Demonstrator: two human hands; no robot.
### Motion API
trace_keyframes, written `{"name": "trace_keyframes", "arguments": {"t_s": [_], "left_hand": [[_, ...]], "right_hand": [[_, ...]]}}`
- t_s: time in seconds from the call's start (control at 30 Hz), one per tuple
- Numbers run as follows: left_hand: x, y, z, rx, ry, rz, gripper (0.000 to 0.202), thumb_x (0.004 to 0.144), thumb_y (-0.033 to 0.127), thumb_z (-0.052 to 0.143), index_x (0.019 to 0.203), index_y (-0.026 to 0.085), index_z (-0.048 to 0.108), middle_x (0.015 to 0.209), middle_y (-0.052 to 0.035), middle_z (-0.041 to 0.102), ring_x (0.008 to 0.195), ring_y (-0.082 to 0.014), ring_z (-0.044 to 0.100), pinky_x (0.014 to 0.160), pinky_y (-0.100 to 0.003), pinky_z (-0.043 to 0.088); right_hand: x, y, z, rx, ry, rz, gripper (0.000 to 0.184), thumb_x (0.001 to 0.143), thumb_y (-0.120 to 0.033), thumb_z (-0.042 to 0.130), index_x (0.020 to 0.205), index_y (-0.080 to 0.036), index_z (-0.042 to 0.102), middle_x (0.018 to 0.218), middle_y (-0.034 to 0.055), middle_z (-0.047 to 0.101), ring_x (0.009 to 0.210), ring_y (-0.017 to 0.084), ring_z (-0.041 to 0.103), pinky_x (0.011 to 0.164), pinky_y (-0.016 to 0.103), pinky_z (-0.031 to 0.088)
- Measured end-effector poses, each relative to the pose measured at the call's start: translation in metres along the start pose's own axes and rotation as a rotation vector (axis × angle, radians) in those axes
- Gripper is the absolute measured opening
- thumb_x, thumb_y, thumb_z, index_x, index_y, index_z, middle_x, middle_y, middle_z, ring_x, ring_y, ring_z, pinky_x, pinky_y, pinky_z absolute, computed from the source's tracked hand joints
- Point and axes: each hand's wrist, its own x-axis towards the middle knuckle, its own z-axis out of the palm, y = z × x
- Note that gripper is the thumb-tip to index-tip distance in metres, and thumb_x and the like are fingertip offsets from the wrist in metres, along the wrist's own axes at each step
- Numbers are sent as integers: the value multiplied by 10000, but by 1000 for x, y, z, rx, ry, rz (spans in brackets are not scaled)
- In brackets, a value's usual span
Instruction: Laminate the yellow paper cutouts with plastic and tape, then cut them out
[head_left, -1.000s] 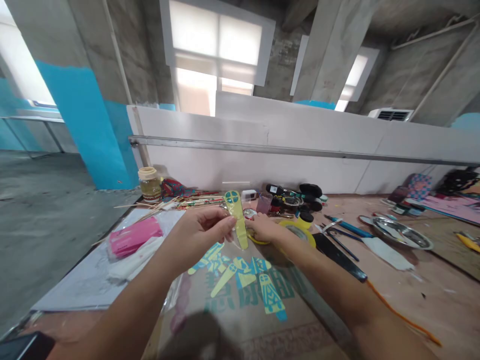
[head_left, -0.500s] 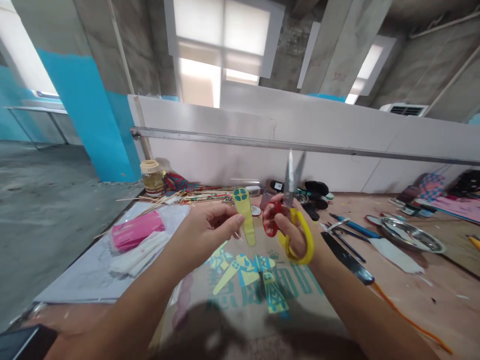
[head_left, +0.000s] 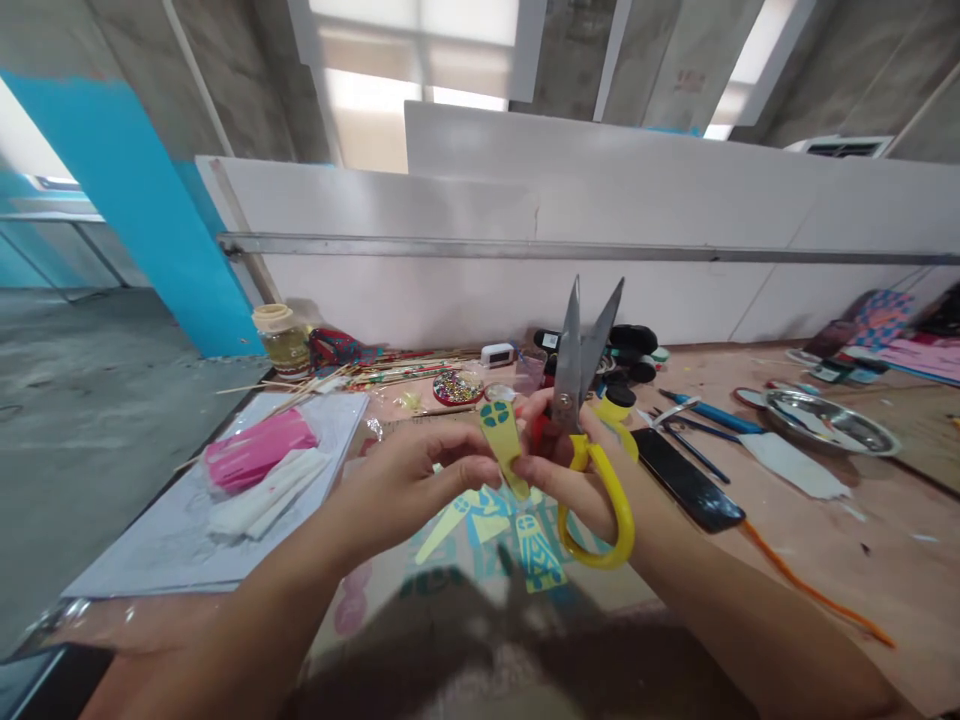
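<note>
My right hand is wrapped around scissors with one red and one yellow handle loop, the blades pointing up and parted. Its thumb also presses the lower part of a yellow paper strip that bears a green four-part round mark at its wide end. At the strip's left edge, my left hand has its thumb and curled fingers closed in; some fingertips are hidden behind the paper. Below the hands, a patterned yellow cutout and a plain yellow strip lie among cut scraps on printed cardboard.
On the left, a pink packet and white tissue rest on papers. A jar, thin sticks and a sequin dish stand behind. At right are a black phone, pens and a metal dish.
My right hand has come over to the yellow strip, its thumb now on the lower end. The strip has tilted more, and the view has swung down and slightly right.
</note>
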Motion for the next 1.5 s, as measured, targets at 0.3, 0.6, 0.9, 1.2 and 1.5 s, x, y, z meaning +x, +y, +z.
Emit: {"name": "trace_keyframes", "arguments": {"t_s": [0.3, 0.6, 0.9, 1.2, 1.5], "left_hand": [[5, 0, 7, -36, 50, -19, 272, 861, 399, 740, 1017, 178, 710, 957, -52, 750, 896, -192, 683, 838, -312, 524], [6, 3, 22, 41, 116, -69, 159, 888, 308, 652, 804, 174, 669, 771, -5, 692, 739, -151, 624, 685, -267, 470], [8, -10, 33, 81, -104, -171, 164, 865, 315, 676, 772, 181, 663, 701, 23, 636, 658, -131, 567, 607, -241, 423], [2, 2, 18, 172, 7, -41, 320, 854, 389, 753, 1139, 249, 713, 808, 30, 725, 757, -154, 657, 688, -260, 461], [5, -21, -1, 115, 30, 65, 677, 962, 721, 379, 1218, 180, 696, 1076, -107, 761, 979, -227, 690, 870, -348, 521]], "right_hand": [[4, 3, -4, 63, 62, 13, 310, 843, -212, 726, 1073, -277, 528, 897, -5, 593, 776, 156, 606, 694, 280, 557], [4, -2, -5, 73, -5, -21, 314, 874, -409, 763, 1020, -252, 533, 812, -16, 575, 669, 135, 566, 601, 258, 510], [8, 5, -14, 111, 134, -9, 311, 811, -248, 801, 1018, -261, 569, 930, -11, 580, 845, 137, 617, 767, 259, 537], [10, 3, -19, 214, 233, 24, 310, 833, -224, 747, 1064, -269, 545, 905, -16, 614, 831, 138, 641, 729, 252, 555], [10, -2, -18, 124, 223, -72, 255, 862, -170, 704, 1043, -250, 543, 873, -34, 603, 757, 107, 604, 683, 232, 530]]}}
